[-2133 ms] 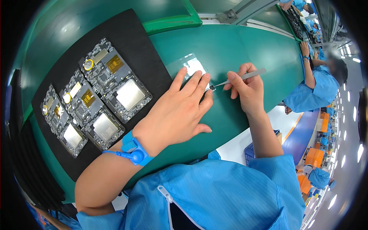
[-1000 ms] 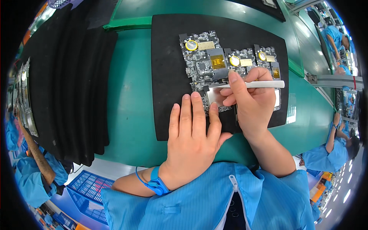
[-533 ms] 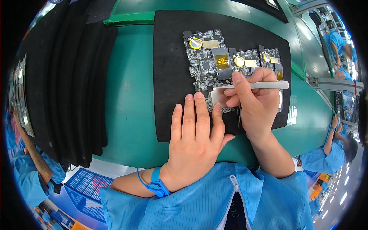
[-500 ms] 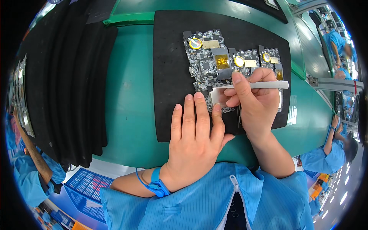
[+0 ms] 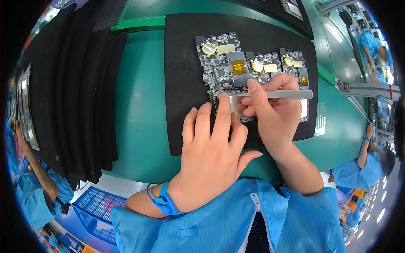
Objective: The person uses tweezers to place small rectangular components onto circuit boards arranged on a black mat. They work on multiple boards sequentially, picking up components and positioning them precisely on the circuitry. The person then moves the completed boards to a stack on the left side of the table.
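Note:
My left hand (image 5: pixel 211 139) lies with its fingers spread over the lower part of the nearest circuit board (image 5: pixel 215 63). Its index fingertip rests at the board, just beside a thin pointed tip. That tip belongs to a pair of grey tweezers (image 5: pixel 291 94), pinched in my right hand (image 5: pixel 276 114) and held almost level, pointing left. The board carries a round yellow-rimmed coin cell (image 5: pixel 209 49) and an amber film patch (image 5: pixel 238 67). To the right sit a second board (image 5: pixel 263 63) and a third board (image 5: pixel 295 63), partly hidden by my right hand.
A black foam mat (image 5: pixel 181 84) bears the boards on a green table (image 5: pixel 141 105). Stacked black foam sheets (image 5: pixel 76 105) stand at the left. A blue basket (image 5: pixel 95 206) is at the lower left. Other people in blue work at both sides.
My left index finger has moved up the board to the tweezers' tip, and my left thumb has spread away. The mat and boards appear slightly further left in view. My right hand keeps its pinch.

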`<state>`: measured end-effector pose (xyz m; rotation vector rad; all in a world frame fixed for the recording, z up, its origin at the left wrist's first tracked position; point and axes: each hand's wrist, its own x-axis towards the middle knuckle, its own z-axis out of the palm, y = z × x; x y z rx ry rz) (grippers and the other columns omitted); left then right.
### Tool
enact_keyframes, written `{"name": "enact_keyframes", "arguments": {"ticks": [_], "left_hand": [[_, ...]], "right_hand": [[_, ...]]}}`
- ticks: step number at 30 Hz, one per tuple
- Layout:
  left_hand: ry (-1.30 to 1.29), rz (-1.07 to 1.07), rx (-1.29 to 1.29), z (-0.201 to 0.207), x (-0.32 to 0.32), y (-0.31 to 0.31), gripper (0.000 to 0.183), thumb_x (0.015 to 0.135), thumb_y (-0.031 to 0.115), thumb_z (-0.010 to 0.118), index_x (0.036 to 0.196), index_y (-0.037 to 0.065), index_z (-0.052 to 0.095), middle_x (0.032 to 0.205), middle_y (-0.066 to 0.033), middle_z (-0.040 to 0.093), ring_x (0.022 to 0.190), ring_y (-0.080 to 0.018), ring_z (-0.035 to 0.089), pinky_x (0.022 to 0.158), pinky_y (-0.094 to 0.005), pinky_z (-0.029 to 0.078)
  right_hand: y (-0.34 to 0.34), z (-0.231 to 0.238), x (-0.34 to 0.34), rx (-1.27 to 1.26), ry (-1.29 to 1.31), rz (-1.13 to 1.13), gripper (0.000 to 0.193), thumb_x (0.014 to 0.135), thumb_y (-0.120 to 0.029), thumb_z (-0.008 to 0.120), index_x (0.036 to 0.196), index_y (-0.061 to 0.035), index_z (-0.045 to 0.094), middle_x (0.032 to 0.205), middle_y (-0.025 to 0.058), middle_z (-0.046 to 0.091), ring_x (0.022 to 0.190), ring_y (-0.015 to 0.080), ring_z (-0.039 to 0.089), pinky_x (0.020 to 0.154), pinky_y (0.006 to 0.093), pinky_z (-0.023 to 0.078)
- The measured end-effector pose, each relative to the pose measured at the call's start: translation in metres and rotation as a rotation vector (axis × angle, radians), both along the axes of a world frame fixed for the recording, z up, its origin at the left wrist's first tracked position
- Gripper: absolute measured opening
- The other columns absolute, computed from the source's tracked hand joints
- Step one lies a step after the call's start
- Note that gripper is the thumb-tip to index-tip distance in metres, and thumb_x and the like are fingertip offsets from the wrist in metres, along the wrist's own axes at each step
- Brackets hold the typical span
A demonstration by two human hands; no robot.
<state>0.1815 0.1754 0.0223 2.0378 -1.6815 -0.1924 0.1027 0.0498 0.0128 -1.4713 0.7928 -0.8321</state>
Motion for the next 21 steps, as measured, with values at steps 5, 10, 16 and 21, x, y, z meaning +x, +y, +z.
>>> {"name": "enact_keyframes", "arguments": {"ticks": [5,10,16,21], "left_hand": [[0.016,-0.032,0.038,0.002,0.005,0.004,0.066,0.075,0.051,0.066,0.113,-0.002,0.059,0.133,-0.0244,0.042,0.115,-0.0388,0.044,0.100,-0.0600,0.028],[-0.032,0.010,0.024,-0.006,-0.004,0.010,0.067,0.080,0.053,0.061,0.120,-0.001,0.058,0.132,-0.0233,0.043,0.118,-0.0390,0.044,0.103,-0.0618,0.024],[-0.108,0.022,0.014,-0.011,-0.007,0.009,0.066,0.082,0.053,0.057,0.120,-0.001,0.058,0.126,-0.0225,0.048,0.118,-0.0384,0.046,0.103,-0.0622,0.024],[-0.125,0.034,0.012,-0.011,-0.007,0.008,0.063,0.082,0.051,0.058,0.119,0.000,0.059,0.125,-0.0212,0.050,0.117,-0.0373,0.047,0.102,-0.0622,0.025]], "right_hand": [[0.003,-0.004,-0.003,-0.085,-0.052,-0.012,0.023,0.088,-0.004,0.066,0.090,-0.0019,0.043,0.072,0.0047,0.058,0.061,0.0061,0.061,0.050,0.0172,0.050],[0.003,-0.007,-0.005,-0.136,-0.116,0.058,0.023,0.086,-0.003,0.067,0.088,-0.0028,0.044,0.071,0.0040,0.058,0.058,0.0053,0.058,0.049,0.0173,0.047],[-0.001,-0.022,-0.007,-0.339,-0.003,0.071,0.025,0.083,-0.004,0.071,0.085,-0.0033,0.046,0.069,0.0032,0.058,0.056,0.0042,0.055,0.046,0.0180,0.042],[0.002,-0.023,-0.003,-0.538,0.011,0.070,0.026,0.081,-0.005,0.073,0.082,-0.0035,0.048,0.066,0.0013,0.056,0.051,0.0037,0.052,0.043,0.0185,0.039]]}}
